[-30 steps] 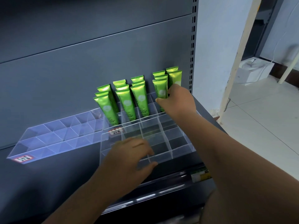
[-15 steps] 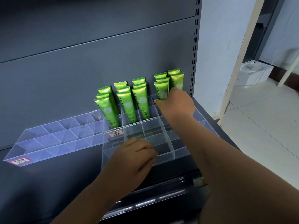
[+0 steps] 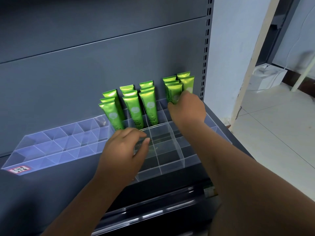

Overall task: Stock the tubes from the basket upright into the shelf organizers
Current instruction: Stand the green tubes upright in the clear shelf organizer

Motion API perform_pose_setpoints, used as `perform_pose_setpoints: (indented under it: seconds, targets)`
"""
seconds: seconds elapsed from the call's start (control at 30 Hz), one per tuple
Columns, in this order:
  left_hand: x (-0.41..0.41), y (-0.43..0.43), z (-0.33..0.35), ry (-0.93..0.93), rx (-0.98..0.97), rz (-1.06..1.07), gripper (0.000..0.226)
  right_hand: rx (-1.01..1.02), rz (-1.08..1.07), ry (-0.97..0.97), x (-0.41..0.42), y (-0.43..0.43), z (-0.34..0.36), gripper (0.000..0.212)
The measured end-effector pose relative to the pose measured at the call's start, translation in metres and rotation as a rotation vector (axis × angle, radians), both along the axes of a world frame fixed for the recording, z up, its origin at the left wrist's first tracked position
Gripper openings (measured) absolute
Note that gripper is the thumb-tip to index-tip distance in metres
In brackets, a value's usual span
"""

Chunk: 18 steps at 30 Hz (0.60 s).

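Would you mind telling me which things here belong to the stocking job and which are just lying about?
Job in hand: green tubes; organizer with tubes; empty organizer; right hand, gripping the front tube; left hand, resting on the organizer with tubes.

Lying about: white box; price sticker.

Tubes (image 3: pixel 148 106) stand in right organizer's (image 3: pixel 172 160) rear compartments; second organizer (image 3: pixel 51 147) lies left.
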<state>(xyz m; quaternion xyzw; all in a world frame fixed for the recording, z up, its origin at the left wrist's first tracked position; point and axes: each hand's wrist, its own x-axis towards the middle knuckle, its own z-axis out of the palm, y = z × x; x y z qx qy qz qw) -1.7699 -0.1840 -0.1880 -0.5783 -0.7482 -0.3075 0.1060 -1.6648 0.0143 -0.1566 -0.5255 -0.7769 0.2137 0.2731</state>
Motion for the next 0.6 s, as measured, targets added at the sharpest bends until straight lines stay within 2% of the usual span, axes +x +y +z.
perform_pose_setpoints:
  seconds: [0.33,0.47,0.53,0.6]
  targets:
    - [-0.002,0.000,0.006,0.018,-0.059,0.208,0.040,-0.045,-0.017,-0.066,0.003,-0.013,0.000,0.021]
    - [-0.002,-0.007,0.015,0.078,-0.077,0.297,0.045,0.050,-0.028,-0.269,0.008,-0.039,0.001,0.066]
    - [-0.003,-0.013,0.019,0.105,-0.125,0.344,0.049,0.114,0.012,-0.321,0.011,-0.064,0.002,0.070]
    - [-0.006,-0.022,0.022,0.121,-0.168,0.383,0.053,0.178,0.087,-0.294,0.011,-0.091,0.002,0.063]
